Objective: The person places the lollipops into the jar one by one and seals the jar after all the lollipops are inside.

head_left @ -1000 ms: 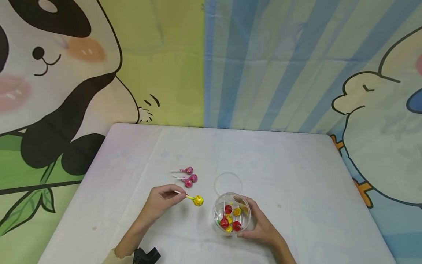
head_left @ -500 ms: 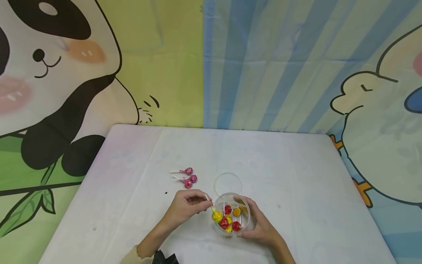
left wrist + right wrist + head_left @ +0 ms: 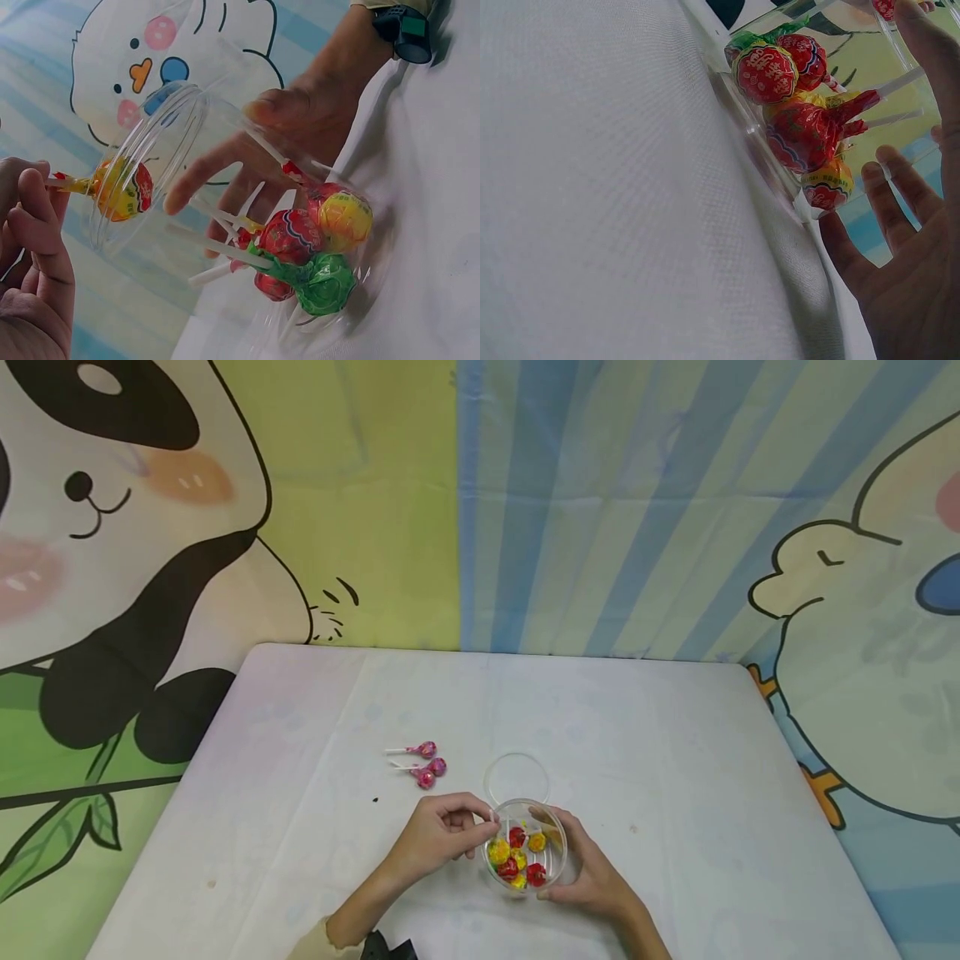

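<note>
My left hand (image 3: 447,835) pinches the stick of a yellow lollipop (image 3: 120,189). In the left wrist view, the candy head is at the mouth of a clear plastic jar (image 3: 555,870). Curled around the jar's right side, my right hand (image 3: 592,868) holds it on the table. Several wrapped lollipops lie inside: red ones (image 3: 802,136), yellow ones and a green one (image 3: 327,285), their sticks pointing various ways. Part of the right hand (image 3: 300,127) shows through the transparent wall.
Behind my left hand, 3 pink-purple lollipops (image 3: 425,779) lie on the white-covered table (image 3: 675,760). A thin clear ring, perhaps a lid (image 3: 516,753), is behind the jar. Cartoon-printed cloth (image 3: 420,527) hangs along the table's far edge.
My left hand has moved right, carrying the yellow lollipop from beside the pink-purple ones to the jar's mouth. The right hand and jar have stayed in place.
</note>
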A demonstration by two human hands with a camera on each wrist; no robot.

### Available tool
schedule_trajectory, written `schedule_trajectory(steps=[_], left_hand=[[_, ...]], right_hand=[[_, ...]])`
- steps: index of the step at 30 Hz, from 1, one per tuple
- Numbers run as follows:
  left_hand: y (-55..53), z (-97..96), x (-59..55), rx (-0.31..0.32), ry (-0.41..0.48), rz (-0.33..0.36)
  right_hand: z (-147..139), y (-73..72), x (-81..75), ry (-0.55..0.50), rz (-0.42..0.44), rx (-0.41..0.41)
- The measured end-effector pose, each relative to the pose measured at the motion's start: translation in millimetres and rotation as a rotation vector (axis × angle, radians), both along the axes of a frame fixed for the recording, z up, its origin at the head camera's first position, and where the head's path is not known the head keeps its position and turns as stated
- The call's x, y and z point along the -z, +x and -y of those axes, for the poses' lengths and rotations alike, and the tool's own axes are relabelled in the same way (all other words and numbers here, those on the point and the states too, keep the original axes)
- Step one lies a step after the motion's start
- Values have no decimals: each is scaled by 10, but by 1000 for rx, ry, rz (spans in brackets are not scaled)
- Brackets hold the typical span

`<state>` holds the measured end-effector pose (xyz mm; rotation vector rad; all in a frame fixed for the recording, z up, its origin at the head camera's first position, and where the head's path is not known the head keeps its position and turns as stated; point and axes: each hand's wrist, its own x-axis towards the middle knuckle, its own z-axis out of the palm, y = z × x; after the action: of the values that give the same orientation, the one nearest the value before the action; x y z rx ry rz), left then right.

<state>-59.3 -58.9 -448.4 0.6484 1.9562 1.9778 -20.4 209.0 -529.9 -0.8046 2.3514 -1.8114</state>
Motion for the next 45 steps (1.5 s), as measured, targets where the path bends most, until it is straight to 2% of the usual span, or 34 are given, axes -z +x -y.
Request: schedule_trajectory(steps=[6, 11, 15, 18, 22, 27, 30, 35, 38, 42, 45], left_hand=[[7, 16, 1, -43, -37, -69], [56, -25, -1, -69, -121, -215], [76, -88, -12, -83, -184, -370], [77, -136, -22, -94, -227, -430], [81, -191, -30, -104, -329, -477], [80, -252, -65, -117, -469, -596], [80, -270, -97, -114, -519, -602], [99, -239, -111, -88, -537, -546], [110, -181, -102, -102, -494, -550], [109, -66, -74, -125, -391, -556], [104, 64, -40, -118, -301, -494]], right_hand=[[3, 2, -16, 8, 17, 9], [-1, 1, -12, 7, 17, 8], [0, -5, 0, 7, 3, 2], [7, -10, 2, 15, 9, 2], [17, -16, 1, 26, 18, 0], [11, -22, 15, 11, -23, -7], [9, -23, 21, -2, -29, -12], [9, -12, 7, 13, -9, 1], [4, -2, -10, 36, 13, 18], [-7, 6, -9, 48, 18, 32], [-8, 14, -6, 55, 20, 42]])
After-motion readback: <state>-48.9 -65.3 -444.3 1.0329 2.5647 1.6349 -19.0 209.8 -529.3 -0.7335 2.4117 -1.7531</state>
